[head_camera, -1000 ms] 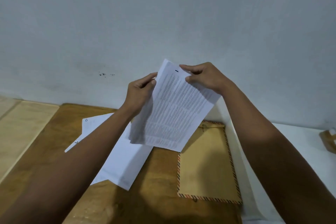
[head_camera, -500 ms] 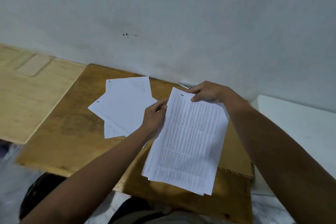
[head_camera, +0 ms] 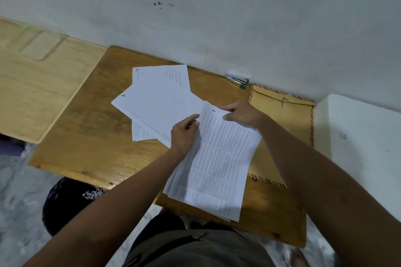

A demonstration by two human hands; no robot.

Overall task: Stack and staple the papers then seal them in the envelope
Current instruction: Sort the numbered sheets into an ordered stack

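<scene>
Two hands hold a small stack of printed papers [head_camera: 219, 158] above the near half of a brown wooden desk [head_camera: 91, 136], seen from above. The left hand [head_camera: 184, 134] grasps the stack's left edge near the top, fingers curled round it. The right hand [head_camera: 240, 112] pinches the top edge, close to a handwritten "1" in the top corner. The stack tilts to the right; its bottom edge overhangs the desk's near edge, and the sheets fan slightly apart at the lower left corner.

Several loose sheets [head_camera: 160, 102] lie fanned on the desk just left of the stack, and the left hand overlaps their lower right corner. Two bear handwritten numbers at their corners, one a "6"; the other is hard to read.

A manila envelope [head_camera: 286, 119] with a striped border lies flat on the right side of the desk, partly under the stack and the right forearm. Its top edge is almost against the pale wall [head_camera: 217, 17]. A stapler [head_camera: 236, 79] sits at the back edge of the desk against the wall, between the loose sheets and the envelope.

Bare wood shows on the left part of the desk and along its near right edge. A lighter wooden surface [head_camera: 39, 89] adjoins the desk on the left and a white surface [head_camera: 358, 136] on the right.
</scene>
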